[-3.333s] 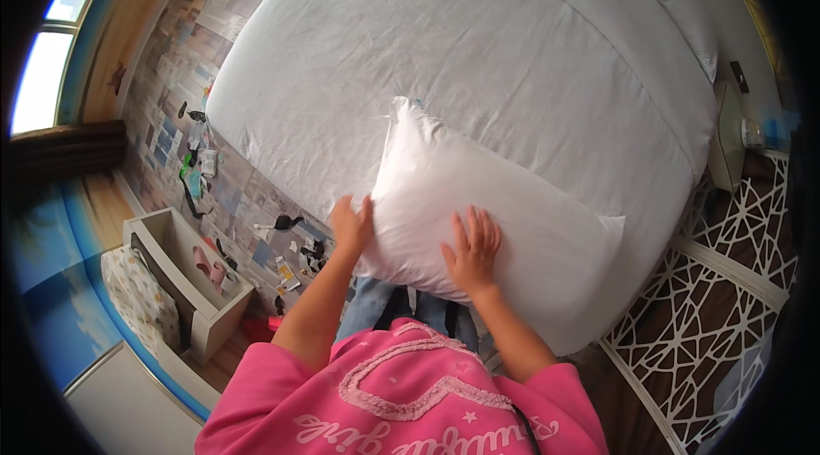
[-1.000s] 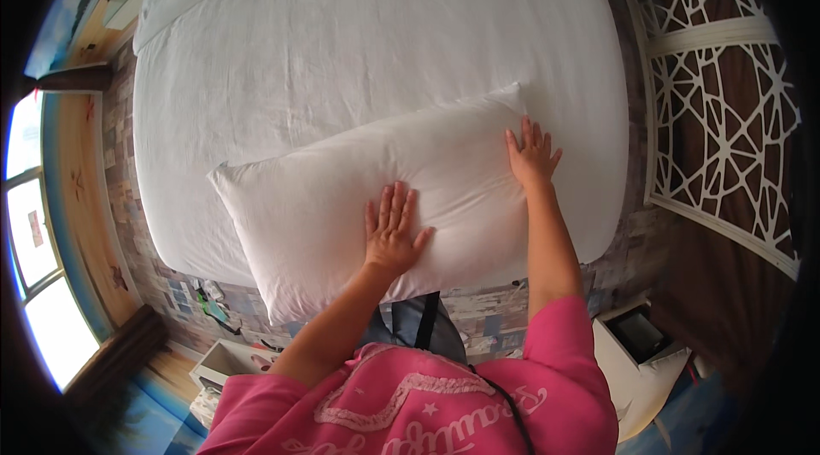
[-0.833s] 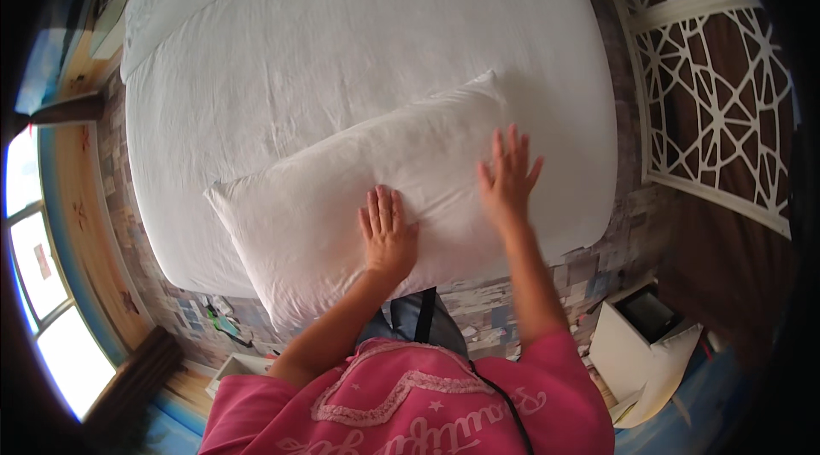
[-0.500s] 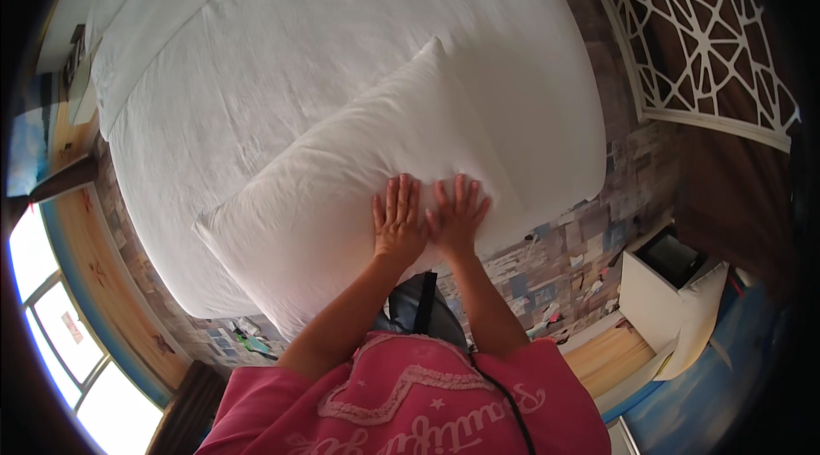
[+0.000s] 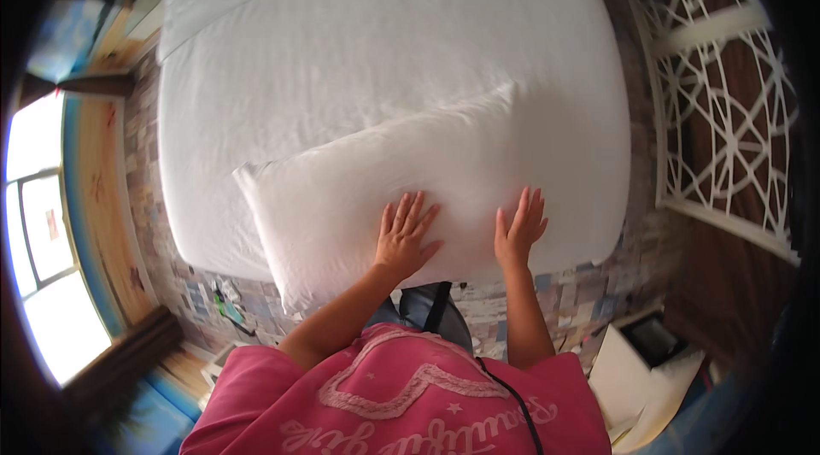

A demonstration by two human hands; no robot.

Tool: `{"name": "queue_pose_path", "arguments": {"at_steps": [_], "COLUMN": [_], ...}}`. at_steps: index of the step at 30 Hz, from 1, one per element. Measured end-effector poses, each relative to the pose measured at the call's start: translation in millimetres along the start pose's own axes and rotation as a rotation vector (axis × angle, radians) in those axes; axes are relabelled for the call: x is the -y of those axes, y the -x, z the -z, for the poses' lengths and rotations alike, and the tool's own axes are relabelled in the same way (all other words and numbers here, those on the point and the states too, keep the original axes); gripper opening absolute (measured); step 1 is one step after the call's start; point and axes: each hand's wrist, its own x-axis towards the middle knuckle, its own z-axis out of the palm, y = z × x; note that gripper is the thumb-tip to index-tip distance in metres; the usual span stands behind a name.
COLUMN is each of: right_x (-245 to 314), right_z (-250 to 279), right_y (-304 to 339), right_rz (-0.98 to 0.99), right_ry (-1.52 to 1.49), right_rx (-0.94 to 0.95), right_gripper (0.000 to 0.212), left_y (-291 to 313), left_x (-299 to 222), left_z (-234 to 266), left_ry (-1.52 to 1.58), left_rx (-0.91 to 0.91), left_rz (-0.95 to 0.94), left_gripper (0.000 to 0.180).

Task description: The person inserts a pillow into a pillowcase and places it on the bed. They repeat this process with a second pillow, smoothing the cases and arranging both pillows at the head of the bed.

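A white pillow (image 5: 342, 199) lies slantwise on the near side of a bed spread with a white sheet (image 5: 359, 45). My left hand (image 5: 405, 235) rests on the pillow's near part, palm down and fingers spread. To its right is my right hand (image 5: 520, 226), fingers stretched out and slightly apart, at the pillow's right portion; whether it presses on the fabric or hovers just over it I cannot tell. Neither hand grips anything. The pillow's far right corner points away from me, and its left end hangs slightly past the bed's near edge.
A white lattice partition (image 5: 726, 113) stands right of the bed. A white cabinet (image 5: 628, 369) with a dark recess is at the lower right. Bright windows (image 5: 43, 233) line the left. On the patterned floor (image 5: 201, 305) lies a small green-and-white item (image 5: 229, 305).
My hands have moved apart, the right one shifting rightward and lifting its fingers. My view has turned, so the bed and pillow sit straighter and further right.
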Motion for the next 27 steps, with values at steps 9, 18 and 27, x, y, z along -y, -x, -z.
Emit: {"name": "queue_pose_path", "arguments": {"at_steps": [9,18,27], "right_x": [24,-19,-15], "right_z": [-33,-26,-31], "right_y": [11,-69,-108], "right_rz": [0.298,0.04,-0.302], "right_ry": [0.398,0.238,-0.241], "right_rx": [0.186,0.137,0.327], "right_gripper": [0.088,0.104,0.102], "left_y": [82,115,163], "left_x": [92,158,201], "left_z": [10,29,46], "left_ry": [-0.1,0.123,0.647], "left_rx": [-0.083,-0.038,-0.326], "left_rz": [0.693,1.48,1.573], "left_gripper": [0.089,0.114,0.099]}}
